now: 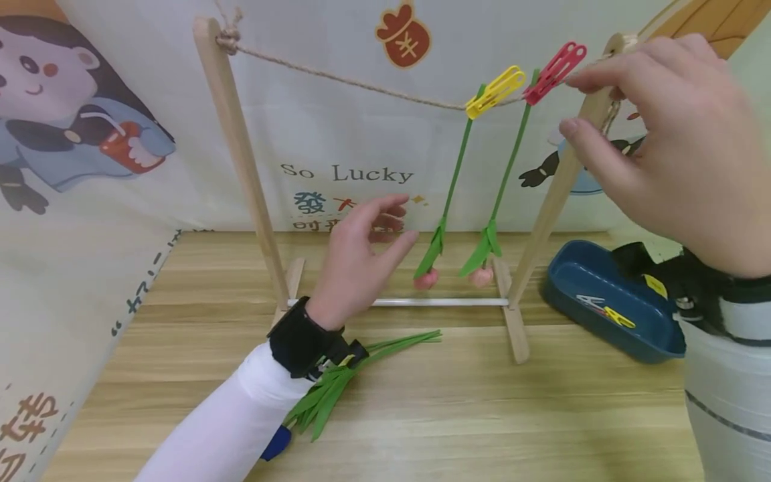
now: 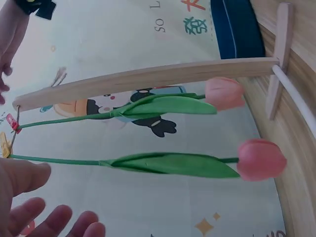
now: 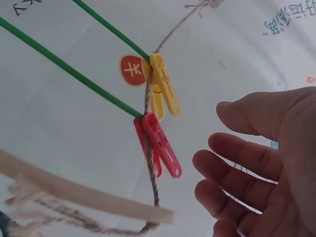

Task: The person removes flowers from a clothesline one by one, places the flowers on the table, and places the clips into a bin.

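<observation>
Head view: two tulips (image 1: pixel 435 244) hang bloom-down because a yellow clothespin (image 1: pixel 496 92) and a red clothespin (image 1: pixel 555 72) clamp them to the rope (image 1: pixel 349 82). Right hand (image 1: pixel 680 140), near the red clothespin, and left hand (image 1: pixel 361 261), beside the tulips, both grasp nothing. Left sleeve (image 1: pixel 223 415) partly hides a green bunch (image 1: pixel 337 385) on the table (image 1: pixel 482 415); its flowers cannot be counted.

Two hanging tulips (image 2: pixel 173 164), two clipped pegs (image 3: pixel 160 140)
</observation>
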`<action>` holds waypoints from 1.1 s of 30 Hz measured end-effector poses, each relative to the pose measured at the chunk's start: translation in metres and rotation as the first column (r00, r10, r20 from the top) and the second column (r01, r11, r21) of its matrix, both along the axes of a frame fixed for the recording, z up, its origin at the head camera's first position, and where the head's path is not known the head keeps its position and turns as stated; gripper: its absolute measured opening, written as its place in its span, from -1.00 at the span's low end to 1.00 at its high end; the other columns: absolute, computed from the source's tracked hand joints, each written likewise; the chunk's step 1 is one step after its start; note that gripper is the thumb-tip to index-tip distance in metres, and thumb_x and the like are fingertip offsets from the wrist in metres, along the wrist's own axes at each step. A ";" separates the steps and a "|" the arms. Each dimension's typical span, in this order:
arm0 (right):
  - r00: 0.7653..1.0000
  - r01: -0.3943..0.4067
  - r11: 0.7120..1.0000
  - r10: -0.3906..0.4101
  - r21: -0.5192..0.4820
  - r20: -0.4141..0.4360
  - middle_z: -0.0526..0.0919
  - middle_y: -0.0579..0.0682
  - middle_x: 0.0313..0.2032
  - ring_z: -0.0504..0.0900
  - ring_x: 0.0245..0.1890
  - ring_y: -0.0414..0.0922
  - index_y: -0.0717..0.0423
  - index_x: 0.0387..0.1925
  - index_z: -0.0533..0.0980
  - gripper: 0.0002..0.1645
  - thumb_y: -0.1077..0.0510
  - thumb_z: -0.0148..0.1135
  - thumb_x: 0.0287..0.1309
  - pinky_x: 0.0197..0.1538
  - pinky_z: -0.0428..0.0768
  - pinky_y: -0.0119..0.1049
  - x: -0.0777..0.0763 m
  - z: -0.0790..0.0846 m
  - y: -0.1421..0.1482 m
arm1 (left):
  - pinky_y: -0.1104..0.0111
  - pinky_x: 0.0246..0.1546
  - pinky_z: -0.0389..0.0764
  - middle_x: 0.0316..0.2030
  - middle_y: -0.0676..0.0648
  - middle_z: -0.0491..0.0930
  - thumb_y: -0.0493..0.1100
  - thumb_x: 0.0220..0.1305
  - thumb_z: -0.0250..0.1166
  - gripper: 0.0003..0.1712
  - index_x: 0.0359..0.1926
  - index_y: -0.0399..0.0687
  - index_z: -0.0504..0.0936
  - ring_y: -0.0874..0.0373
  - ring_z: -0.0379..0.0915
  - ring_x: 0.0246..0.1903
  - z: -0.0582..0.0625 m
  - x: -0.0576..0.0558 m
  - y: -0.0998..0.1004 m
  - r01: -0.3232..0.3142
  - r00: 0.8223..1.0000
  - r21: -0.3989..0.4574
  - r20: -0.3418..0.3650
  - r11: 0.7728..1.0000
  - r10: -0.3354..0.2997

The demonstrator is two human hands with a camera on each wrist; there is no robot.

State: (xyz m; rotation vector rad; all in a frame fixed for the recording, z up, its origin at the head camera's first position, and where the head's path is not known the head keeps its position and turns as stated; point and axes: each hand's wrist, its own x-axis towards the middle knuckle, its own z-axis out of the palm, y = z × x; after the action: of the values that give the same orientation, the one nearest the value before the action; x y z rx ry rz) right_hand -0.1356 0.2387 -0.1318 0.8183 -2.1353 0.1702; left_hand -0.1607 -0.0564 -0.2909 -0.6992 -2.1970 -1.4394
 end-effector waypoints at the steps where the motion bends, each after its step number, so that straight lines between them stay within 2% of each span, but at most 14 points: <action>1: 1.000 -0.015 1.000 0.015 0.019 -0.006 0.66 0.34 -0.02 0.44 0.01 0.30 0.35 0.20 0.60 -0.55 0.14 0.31 0.42 0.04 0.34 0.02 -0.004 0.004 -0.004 | 0.27 0.03 0.71 0.08 -0.11 0.65 -0.30 0.41 0.43 -0.46 0.36 -0.20 0.57 0.06 0.63 0.02 0.002 -0.002 0.003 0.006 1.000 0.022 -0.012 1.000 -0.005; 4: 1.000 -0.015 0.997 0.014 0.079 0.015 0.64 0.36 0.07 0.38 0.15 0.35 0.35 0.23 0.57 -0.53 0.15 0.32 0.42 0.12 0.26 0.19 -0.012 0.017 -0.016 | 0.23 0.05 0.71 0.10 -0.12 0.64 -0.31 0.42 0.42 -0.43 0.40 -0.21 0.54 0.08 0.63 0.03 0.006 -0.010 0.014 0.035 0.999 0.083 -0.041 0.996 -0.032; 7: 0.995 0.032 0.991 -0.044 0.129 0.094 0.60 0.36 0.16 0.32 0.30 0.33 0.31 0.30 0.53 -0.47 0.15 0.35 0.41 0.23 0.18 0.30 -0.019 0.027 -0.028 | 0.23 0.07 0.71 0.12 -0.13 0.63 -0.32 0.42 0.42 -0.40 0.42 -0.22 0.51 0.11 0.62 0.05 0.010 -0.017 0.023 0.056 0.997 0.126 -0.058 0.991 -0.049; 9: 0.983 0.068 0.984 -0.094 0.163 0.159 0.57 0.36 0.20 0.26 0.37 0.32 0.29 0.34 0.50 -0.43 0.13 0.35 0.41 0.39 0.07 0.33 -0.023 0.032 -0.034 | 0.27 0.09 0.70 0.14 -0.13 0.62 -0.32 0.42 0.42 -0.38 0.44 -0.22 0.49 0.11 0.61 0.06 0.012 -0.021 0.029 0.067 0.997 0.154 -0.056 0.986 -0.059; 12: 0.961 0.101 0.971 -0.151 0.216 0.231 0.55 0.39 0.21 0.23 0.40 0.35 0.31 0.35 0.49 -0.43 0.14 0.33 0.42 0.47 -0.03 0.38 -0.029 0.037 -0.041 | 0.33 0.10 0.68 0.14 -0.14 0.62 -0.32 0.42 0.42 -0.36 0.46 -0.21 0.48 0.09 0.60 0.07 0.016 -0.027 0.039 0.088 0.995 0.191 -0.057 0.978 -0.079; 15: 0.946 0.108 0.960 -0.179 0.257 0.269 0.58 0.40 0.18 0.24 0.36 0.38 0.32 0.32 0.51 -0.46 0.14 0.32 0.42 0.46 -0.04 0.41 -0.035 0.041 -0.043 | 0.36 0.11 0.67 0.14 -0.16 0.62 -0.31 0.43 0.41 -0.37 0.47 -0.21 0.48 0.08 0.61 0.08 0.021 -0.032 0.049 0.113 0.993 0.215 -0.061 0.970 -0.102; 19: 0.938 0.097 0.956 -0.181 0.278 0.294 0.65 0.37 0.07 0.25 0.29 0.35 0.32 0.28 0.55 -0.51 0.15 0.28 0.44 0.43 -0.06 0.41 -0.040 0.043 -0.043 | 0.36 0.09 0.68 0.11 -0.18 0.63 -0.34 0.45 0.38 -0.41 0.45 -0.24 0.50 0.05 0.63 0.05 0.027 -0.036 0.058 0.130 0.991 0.232 -0.064 0.964 -0.118; 24: 0.936 0.078 0.956 -0.168 0.282 0.310 0.67 0.32 -0.06 0.26 0.23 0.33 0.33 0.23 0.58 -0.59 0.19 0.20 0.47 0.38 -0.07 0.42 -0.043 0.045 -0.043 | 0.40 0.00 0.70 0.01 -0.18 0.67 -0.39 0.45 0.35 -0.51 0.36 -0.27 0.57 0.07 0.65 -0.05 0.030 -0.038 0.063 0.091 0.994 0.207 -0.071 0.974 -0.078; 28: 0.940 0.068 0.958 -0.155 0.279 0.304 0.66 0.33 -0.06 0.27 0.20 0.35 0.35 0.19 0.60 -0.63 0.24 0.18 0.48 0.34 -0.06 0.39 -0.044 0.045 -0.043 | 0.43 -0.06 0.71 -0.06 -0.17 0.69 -0.40 0.46 0.34 -0.59 0.29 -0.31 0.62 0.09 0.66 -0.11 0.029 -0.039 0.065 0.057 0.996 0.183 -0.080 0.981 -0.043; 33: 0.940 0.069 0.959 -0.155 0.277 0.304 0.66 0.33 -0.06 0.29 0.18 0.35 0.35 0.13 0.63 -0.68 0.27 0.15 0.50 0.31 -0.05 0.37 -0.045 0.046 -0.043 | 0.43 -0.09 0.71 -0.08 -0.18 0.68 -0.40 0.46 0.34 -0.60 0.27 -0.32 0.64 0.08 0.66 -0.12 0.030 -0.038 0.065 0.047 0.996 0.183 -0.081 0.982 -0.033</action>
State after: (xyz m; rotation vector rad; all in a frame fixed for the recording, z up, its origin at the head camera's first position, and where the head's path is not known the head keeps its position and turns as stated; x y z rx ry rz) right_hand -0.1807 0.1958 -0.0862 0.8616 -2.5476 -0.0455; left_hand -0.1989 0.0089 -0.2614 -0.7246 -1.9709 -1.5846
